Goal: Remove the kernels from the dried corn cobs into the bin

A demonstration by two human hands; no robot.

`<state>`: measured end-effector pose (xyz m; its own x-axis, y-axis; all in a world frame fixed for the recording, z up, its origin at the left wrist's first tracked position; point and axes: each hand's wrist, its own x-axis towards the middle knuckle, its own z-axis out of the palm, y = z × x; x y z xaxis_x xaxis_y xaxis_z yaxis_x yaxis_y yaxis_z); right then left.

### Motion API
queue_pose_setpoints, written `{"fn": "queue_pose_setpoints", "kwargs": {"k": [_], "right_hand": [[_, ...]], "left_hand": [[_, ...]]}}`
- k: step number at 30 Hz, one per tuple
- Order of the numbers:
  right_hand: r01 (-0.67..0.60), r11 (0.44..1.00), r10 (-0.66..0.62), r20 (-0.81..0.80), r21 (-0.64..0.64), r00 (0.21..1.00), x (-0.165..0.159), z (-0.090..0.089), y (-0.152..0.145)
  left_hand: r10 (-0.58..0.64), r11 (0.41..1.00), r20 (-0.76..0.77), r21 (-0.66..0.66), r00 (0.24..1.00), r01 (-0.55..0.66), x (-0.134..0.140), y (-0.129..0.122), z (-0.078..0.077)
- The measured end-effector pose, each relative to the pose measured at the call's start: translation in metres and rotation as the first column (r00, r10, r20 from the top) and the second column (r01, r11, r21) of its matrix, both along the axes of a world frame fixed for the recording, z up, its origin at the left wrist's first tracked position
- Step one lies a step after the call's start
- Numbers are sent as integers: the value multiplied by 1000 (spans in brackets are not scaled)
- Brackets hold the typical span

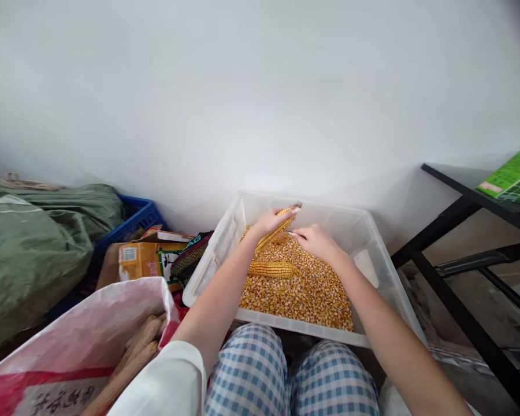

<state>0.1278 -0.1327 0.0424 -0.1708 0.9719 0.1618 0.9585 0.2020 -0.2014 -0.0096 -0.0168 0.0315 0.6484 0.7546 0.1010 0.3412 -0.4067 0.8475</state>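
Note:
My left hand point(268, 222) is wrapped round an ear of corn point(281, 225), which tilts up to the right above a clear plastic bin point(387, 263). Close by on the right, my right hand point(317, 241) is closed, and a small thin pale-and-dark thing pokes out at its fingertips towards the ear; its kind is too small to tell. Loose yellow kernels point(303, 297) cover the bin's floor. A second ear of corn point(271, 269) lies on them beneath my left forearm. The lower end of the held ear is partly hidden by my left hand and wrist.
At the lower left, a white-and-red sack point(91, 318) stands open with bare corncobs point(141, 341) inside. Behind it are a yellow carton point(141, 260), a blue crate point(141, 214) and a green bag point(39, 242). A black metal frame point(450, 300) stands right, with a green box point(515, 176).

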Motion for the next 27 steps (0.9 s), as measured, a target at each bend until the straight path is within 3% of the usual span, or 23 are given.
{"fn": "queue_pose_setpoints", "kwargs": {"k": [4, 8, 14, 22, 24, 27], "right_hand": [[55, 998, -54, -25, 38, 998, 1, 2, -1], [95, 995, -96, 8, 35, 995, -3, 1, -1], [30, 999, -32, 51, 32, 998, -4, 1, -2], [-132, 991, 134, 106, -31, 985, -13, -8, 3], [-152, 987, 156, 103, -45, 982, -18, -13, 4], [-120, 992, 122, 43, -39, 992, -17, -12, 2]], "left_hand": [[59, 982, 127, -185, 990, -35, 4, -1, 1], [56, 964, 151, -266, 987, -14, 7, -6, 3], [-9, 993, 67, -113, 998, 16, 6, -9, 4], [-168, 976, -157, 115, 973, 187, 6, -15, 8], [-179, 972, -169, 121, 969, 200, 9, -16, 7], [-128, 991, -53, 38, 990, 130, 12, -14, 3]]}}
